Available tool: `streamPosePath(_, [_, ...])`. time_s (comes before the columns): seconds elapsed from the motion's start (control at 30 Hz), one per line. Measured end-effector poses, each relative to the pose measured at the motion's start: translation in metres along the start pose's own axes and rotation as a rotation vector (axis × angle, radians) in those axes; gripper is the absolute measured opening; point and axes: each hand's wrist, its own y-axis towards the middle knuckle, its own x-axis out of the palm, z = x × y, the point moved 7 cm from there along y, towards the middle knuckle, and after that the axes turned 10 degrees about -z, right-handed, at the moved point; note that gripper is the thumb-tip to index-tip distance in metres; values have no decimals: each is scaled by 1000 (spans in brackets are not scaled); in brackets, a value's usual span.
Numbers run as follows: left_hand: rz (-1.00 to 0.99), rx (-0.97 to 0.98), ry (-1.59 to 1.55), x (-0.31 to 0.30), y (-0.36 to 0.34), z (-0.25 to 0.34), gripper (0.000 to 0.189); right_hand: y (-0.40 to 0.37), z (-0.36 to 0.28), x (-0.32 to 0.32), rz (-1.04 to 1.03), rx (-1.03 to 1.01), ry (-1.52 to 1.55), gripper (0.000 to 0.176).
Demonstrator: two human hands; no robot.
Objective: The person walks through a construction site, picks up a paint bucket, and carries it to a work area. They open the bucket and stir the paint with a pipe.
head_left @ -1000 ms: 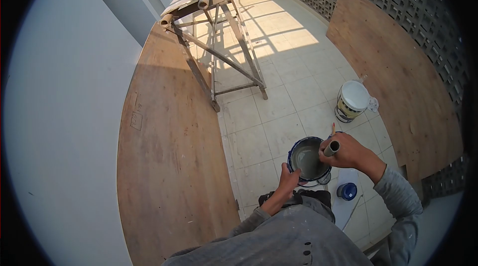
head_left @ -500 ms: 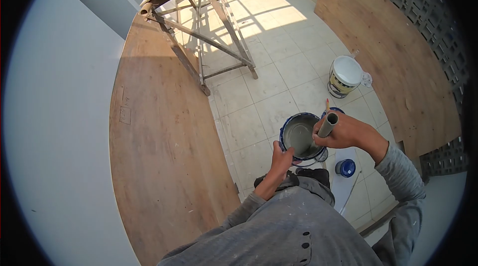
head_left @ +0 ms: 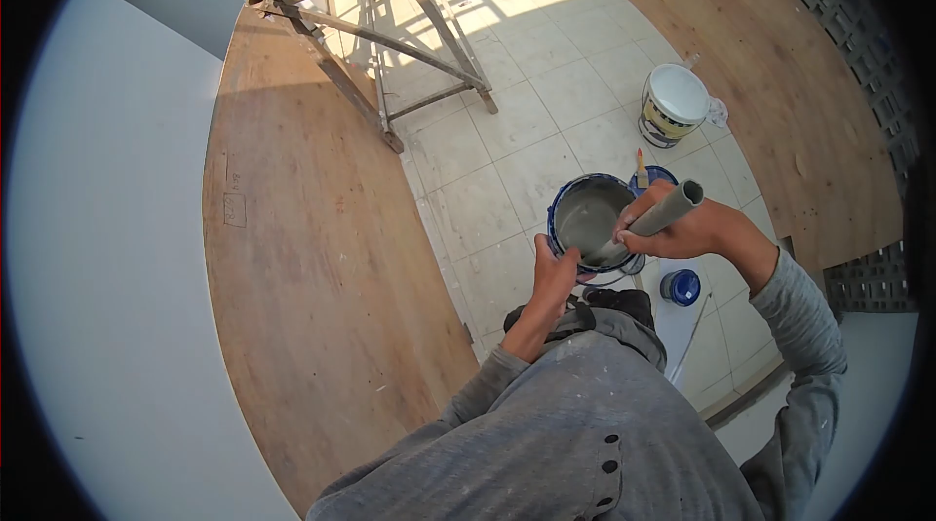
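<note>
A blue-rimmed paint bucket (head_left: 564,204) with grey paint inside stands on the tiled floor in front of me. My left hand (head_left: 554,272) grips the bucket's near rim. My right hand (head_left: 673,229) is closed around a grey tube-like handle (head_left: 668,212) that slants down into the paint, its open end pointing up and right. My grey sleeves and shirt fill the bottom of the view.
A white lidded bucket (head_left: 674,105) stands on the floor at the right. A small blue lid (head_left: 680,286) lies on white sheet beside my feet. A brush (head_left: 642,169) rests behind the bucket. Plywood sheets (head_left: 322,258) lean left and right. A wooden trestle (head_left: 390,43) stands at the back.
The handle in my right hand has tilted from upright to slanting right. The view has tipped down and closer to the bucket. My left hand stays on the rim.
</note>
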Motion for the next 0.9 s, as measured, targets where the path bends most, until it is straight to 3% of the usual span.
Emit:
streamPosePath(0.03, [-24, -34, 0, 2, 0, -7, 30, 1, -9, -7, 2, 37, 20, 22])
streamPosePath(0.1, [-18, 18, -35, 0, 5, -14, 29, 9, -14, -11, -142, 284, -335, 17])
streamPosePath(0.13, [-43, -2, -32, 3, 5, -10, 29, 6, -6, -7, -138, 313, -322, 17])
streamPosePath(0.2, [-55, 43, -99, 6, -2, 4, 30, 8, -19, -6, 86, -137, -66, 21])
streamPosePath(0.3, [-50, -23, -34, -3, 0, 1, 29, -1, -16, -8, -4, -86, 38, 21])
streamPosePath(0.37, [-51, -14, -45, 0, -2, -4, 29, 4, -17, -14, 1, 34, -70, 21])
streamPosePath(0.43, [-56, -2, -64, 3, 0, -2, 29, 10, -18, -11, 70, -58, -202, 20])
streamPosePath(0.47, [-69, 21, -58, 4, -2, 3, 30, 10, -18, -8, 145, -216, -64, 20])
streamPosePath(0.57, [-60, 25, -40, 0, -3, 3, 30, 1, -11, -8, 21, -82, 62, 21])
streamPosePath(0.6, [-55, -9, -27, -2, -2, -1, 30, 4, -12, -11, -28, 17, -118, 22])
streamPosePath(0.63, [-52, -8, -22, -2, -1, -3, 30, 8, -13, -10, -24, 13, -115, 22])
streamPosePath(0.7, [-3, 69, -27, -2, 1, -4, 26, 8, -24, -16, 173, -132, -197, 24])
streamPosePath(0.83, [-10, 74, 4, -2, 0, 6, 26, 4, -16, -12, 138, -168, 61, 27])
streamPosePath(0.9, [-33, -17, -60, -1, -2, -1, 31, 14, -3, -10, -54, 100, -129, 26])
